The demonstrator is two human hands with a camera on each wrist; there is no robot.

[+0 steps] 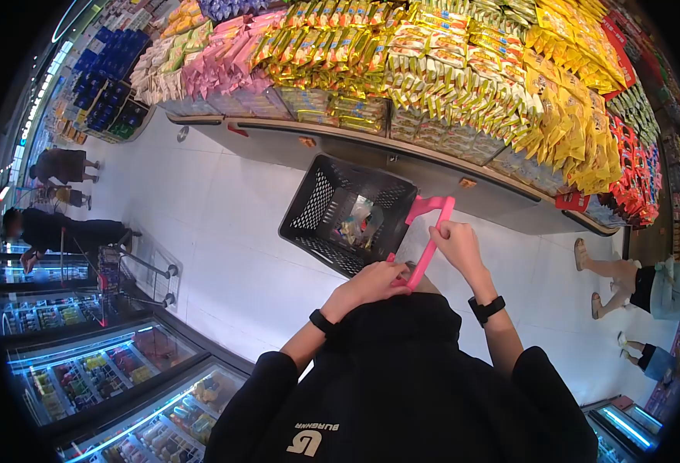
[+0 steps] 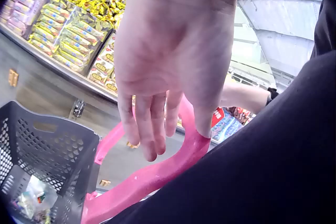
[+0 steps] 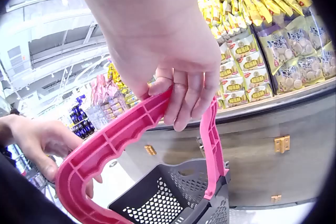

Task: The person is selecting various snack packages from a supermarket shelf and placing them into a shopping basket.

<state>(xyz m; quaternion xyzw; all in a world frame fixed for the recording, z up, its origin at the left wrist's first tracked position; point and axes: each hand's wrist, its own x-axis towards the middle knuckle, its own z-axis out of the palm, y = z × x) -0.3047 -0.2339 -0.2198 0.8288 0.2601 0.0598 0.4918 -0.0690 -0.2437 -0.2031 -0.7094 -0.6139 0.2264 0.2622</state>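
A dark grey basket (image 1: 390,204) with a pink handle (image 1: 423,264) hangs or stands before the person; small packages (image 1: 361,224) lie inside. The right hand (image 1: 457,243) curls its fingers over one end of the handle's grip, which the right wrist view shows closely (image 3: 168,50). At the opposite end, the left hand (image 1: 371,282) touches the pink handle. Seen from the left wrist, that hand (image 2: 170,61) has loosely straight fingers hanging down, its thumb tip against the handle (image 2: 142,182). What supports the basket from below is hidden.
Behind the basket runs a long display counter (image 1: 432,158) heaped with snack bags (image 1: 479,85). Lit freezers (image 1: 116,359) line the lower left. A person with a shopping cart (image 1: 151,274) is at the left; other people's legs (image 1: 614,274) show at the right. White floor (image 1: 216,208) surrounds the basket.
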